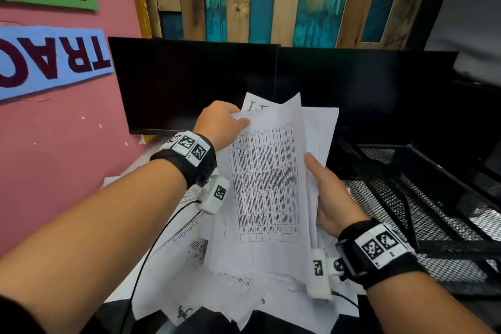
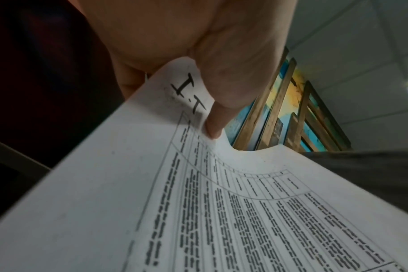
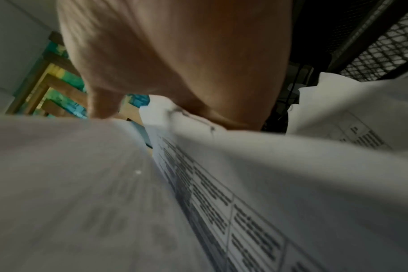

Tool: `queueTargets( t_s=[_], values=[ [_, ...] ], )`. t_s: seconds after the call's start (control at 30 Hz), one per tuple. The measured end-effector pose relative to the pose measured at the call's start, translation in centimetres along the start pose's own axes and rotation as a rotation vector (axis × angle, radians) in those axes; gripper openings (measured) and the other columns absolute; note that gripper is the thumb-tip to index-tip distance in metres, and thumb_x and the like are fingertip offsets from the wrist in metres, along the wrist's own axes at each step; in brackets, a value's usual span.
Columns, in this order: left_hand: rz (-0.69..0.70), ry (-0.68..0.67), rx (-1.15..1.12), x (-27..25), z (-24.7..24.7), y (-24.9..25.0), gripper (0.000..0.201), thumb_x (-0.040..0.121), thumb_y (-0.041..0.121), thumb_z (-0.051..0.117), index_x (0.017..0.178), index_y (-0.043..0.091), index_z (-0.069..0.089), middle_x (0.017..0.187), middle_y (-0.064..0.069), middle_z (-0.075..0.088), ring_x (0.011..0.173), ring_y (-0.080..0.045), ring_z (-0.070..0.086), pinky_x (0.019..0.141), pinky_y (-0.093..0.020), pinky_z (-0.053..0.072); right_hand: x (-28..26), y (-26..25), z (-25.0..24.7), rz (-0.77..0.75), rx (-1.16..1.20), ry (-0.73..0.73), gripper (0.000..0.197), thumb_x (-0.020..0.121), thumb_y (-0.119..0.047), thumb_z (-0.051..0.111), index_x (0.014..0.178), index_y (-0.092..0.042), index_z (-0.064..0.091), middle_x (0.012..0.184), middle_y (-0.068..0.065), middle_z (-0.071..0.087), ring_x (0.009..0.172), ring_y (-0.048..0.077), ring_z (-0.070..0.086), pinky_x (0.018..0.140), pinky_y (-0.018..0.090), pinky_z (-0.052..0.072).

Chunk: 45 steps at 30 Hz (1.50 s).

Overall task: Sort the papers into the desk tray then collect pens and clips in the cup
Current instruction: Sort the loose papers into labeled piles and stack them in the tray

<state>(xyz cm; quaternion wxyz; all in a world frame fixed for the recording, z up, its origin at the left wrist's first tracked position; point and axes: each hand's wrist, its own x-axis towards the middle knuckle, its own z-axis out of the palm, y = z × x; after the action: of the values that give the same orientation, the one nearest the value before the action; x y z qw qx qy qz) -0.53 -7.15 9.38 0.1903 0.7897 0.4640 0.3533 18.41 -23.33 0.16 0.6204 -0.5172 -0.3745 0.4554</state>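
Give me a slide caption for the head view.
Both hands, left and right, hold printed papers beside a mesh tray.

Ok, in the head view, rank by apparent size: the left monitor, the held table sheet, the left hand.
1. Left monitor, largest.
2. Held table sheet, though nearer the camera, so true size is unsure.
3. Left hand, smallest.

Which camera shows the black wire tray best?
The head view: the black mesh tray sits whole on the right, beside the papers that both hands hold. The right wrist view catches only a mesh corner. The left wrist view shows none of it.
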Motion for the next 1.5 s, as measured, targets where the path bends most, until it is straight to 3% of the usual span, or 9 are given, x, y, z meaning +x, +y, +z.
queueTargets(
  t_s=[0.1,0.23,0.43,0.63,0.77,0.87,1.07,1.3,1.5],
  values=[
    [-0.016,0.020,0.039,0.0,0.1,-1.3,0.023,0.092,0.036,0.068,0.072,0.024,0.068,0.068,0.005,0.064,0.062,-0.016,0.060,0.055,-0.027,0.044,-0.1,0.3,0.0,0.058,0.025,-0.077,0.087,0.073,-0.080,0.072,0.146,-0.034,0.058,0.143,0.000,0.067,0.136,0.027,0.060,0.115,0.058,0.041],
    [-0.009,0.004,-0.071,0.2,0.5,-3.2,0.012,0.092,0.035,0.070,0.096,0.026,0.075,0.092,0.006,0.074,0.082,-0.015,0.070,0.071,-0.034,0.058,0.1,0.8,0.7,0.037,-0.230,-0.009,0.031,0.099,-0.011,0.067,0.129,-0.020,0.066,0.124,0.003,0.077,0.115,0.027,0.073,0.105,0.056,0.055],
    [-0.211,-0.187,-0.101,0.5,1.7,-8.6,0.075,0.092,0.046,0.067,0.154,0.030,0.029,0.103,0.002,0.070,0.083,-0.021,0.072,0.077,-0.043,0.059,0.4,1.7,-1.5,0.068,-0.381,0.220,0.043,0.096,0.012,0.044,0.094,-0.019,0.074,0.094,0.005,0.079,0.079,0.021,0.076,0.057,0.028,0.061],
    [-0.131,-0.650,0.445,-3.6,3.0,-12.8,0.026,0.100,0.034,0.057,0.120,0.030,0.073,0.141,0.002,0.060,0.132,-0.021,0.053,0.107,-0.030,0.037,1.4,3.2,-4.5,0.114,-0.373,0.324,0.045,0.092,0.010,0.041,0.123,-0.012,0.065,0.114,0.017,0.075,0.101,0.041,0.073,0.087,0.062,0.061],
    [-0.190,-0.852,0.525,-5.2,5.6,-14.3,0.055,0.092,0.051,0.063,0.144,0.058,0.046,0.173,-0.003,0.001,0.158,-0.036,-0.005,0.124,-0.056,0.003,1.5,3.3,-4.3,0.109,-0.382,0.328,0.045,0.091,0.008,0.042,0.120,-0.016,0.067,0.113,0.014,0.076,0.100,0.039,0.074,0.087,0.060,0.061],
    [-0.208,-0.895,0.527,-5.7,6.9,-14.5,0.074,0.091,0.051,0.064,0.154,0.056,0.026,0.172,-0.001,-0.013,0.157,-0.033,-0.012,0.125,-0.059,0.001,1.0,2.8,-3.8,0.115,-0.385,0.322,0.040,0.094,0.010,0.042,0.112,-0.013,0.070,0.111,0.017,0.075,0.100,0.038,0.072,0.088,0.049,0.062],
    [-0.295,-0.737,0.318,-6.2,5.8,-13.8,0.082,0.095,0.046,0.064,0.163,0.032,0.021,0.171,0.001,0.016,0.156,-0.024,0.019,0.127,-0.041,0.015,0.4,2.1,-3.2,0.107,-0.369,0.276,0.038,0.097,0.010,0.043,0.101,-0.017,0.070,0.120,0.016,0.069,0.096,0.031,0.072,0.058,0.027,0.060],
    [-0.265,-0.081,-0.050,-4.7,2.2,-8.8,0.053,0.093,0.040,0.060,0.144,0.029,0.057,0.139,-0.004,0.064,0.104,-0.021,0.065,0.094,-0.027,0.048,-0.1,1.7,-1.4,0.041,-0.330,0.280,0.038,0.100,0.005,0.046,0.105,-0.021,0.073,0.107,0.008,0.078,0.102,0.036,0.074,0.088,0.052,0.061],
    [-0.040,-0.222,-0.533,-5.9,1.5,0.8,0.068,0.097,0.049,0.060,0.158,0.032,0.035,0.143,-0.009,0.059,0.106,-0.010,0.071,0.103,-0.041,0.054,0.2,1.3,1.3,-0.033,-0.184,0.172,0.040,0.106,-0.004,0.045,0.135,-0.021,0.066,0.122,0.002,0.077,0.113,0.027,0.073,0.101,0.054,0.057]
  ],
)
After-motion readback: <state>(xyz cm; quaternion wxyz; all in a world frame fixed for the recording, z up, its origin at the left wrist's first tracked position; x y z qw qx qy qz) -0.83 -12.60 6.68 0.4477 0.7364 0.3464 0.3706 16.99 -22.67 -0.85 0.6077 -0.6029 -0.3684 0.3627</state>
